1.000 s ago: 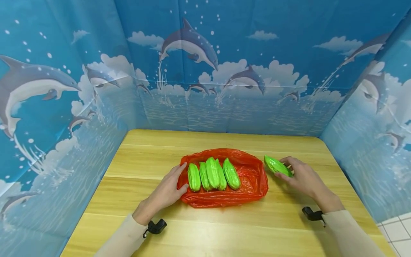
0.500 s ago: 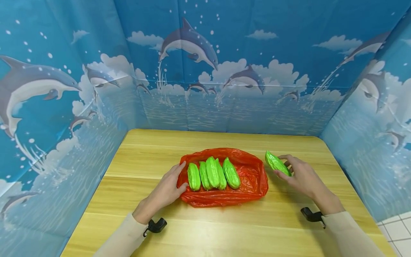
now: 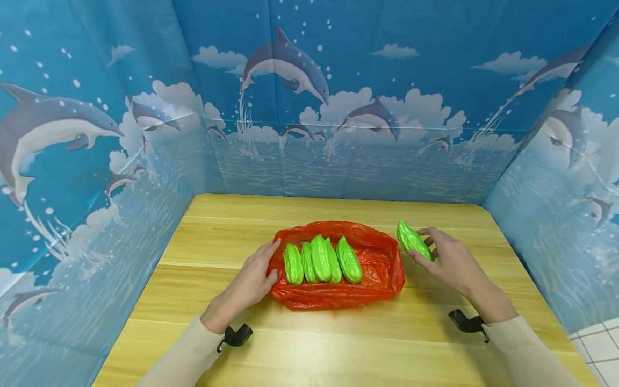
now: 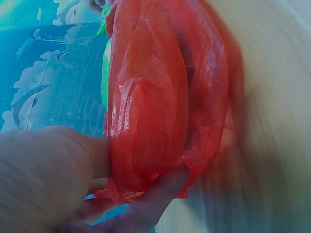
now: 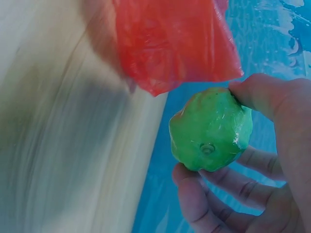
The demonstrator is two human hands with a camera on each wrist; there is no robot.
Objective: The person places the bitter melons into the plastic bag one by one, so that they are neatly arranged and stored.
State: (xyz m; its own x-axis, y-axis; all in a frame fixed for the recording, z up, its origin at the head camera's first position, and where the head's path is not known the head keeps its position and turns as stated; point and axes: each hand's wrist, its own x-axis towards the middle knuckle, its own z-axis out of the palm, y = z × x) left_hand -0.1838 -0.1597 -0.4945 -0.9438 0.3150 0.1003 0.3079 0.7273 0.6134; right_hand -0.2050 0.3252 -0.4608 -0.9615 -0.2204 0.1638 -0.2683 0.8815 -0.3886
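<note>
In the head view, my right hand (image 3: 452, 260) holds a glossy, lumpy green bitter melon (image 3: 412, 239) just right of the red plastic bag (image 3: 333, 298). The right wrist view looks at the blunt end of this bitter melon (image 5: 209, 131), with the thumb on one side and the fingertips on the other. My left hand (image 3: 249, 282) grips the left end of the bag. Seen from the left wrist, its thumb and fingers lie on either side of the red film (image 4: 146, 126). Several more bitter melons (image 3: 321, 259) lie side by side in the bag, toward its left.
A wooden table (image 3: 333, 349) carries the bag. Blue dolphin-print curtains (image 3: 338, 161) hang behind the table and along both sides. Each wrist wears a black camera mount, such as the right one (image 3: 466, 321). White floor tiles (image 3: 599, 344) show at the lower right.
My right hand has raised the bitter melon a little and shifted it slightly left, with its tip turned farther up. My left hand stays at the bag's end; its thumb has moved slightly.
</note>
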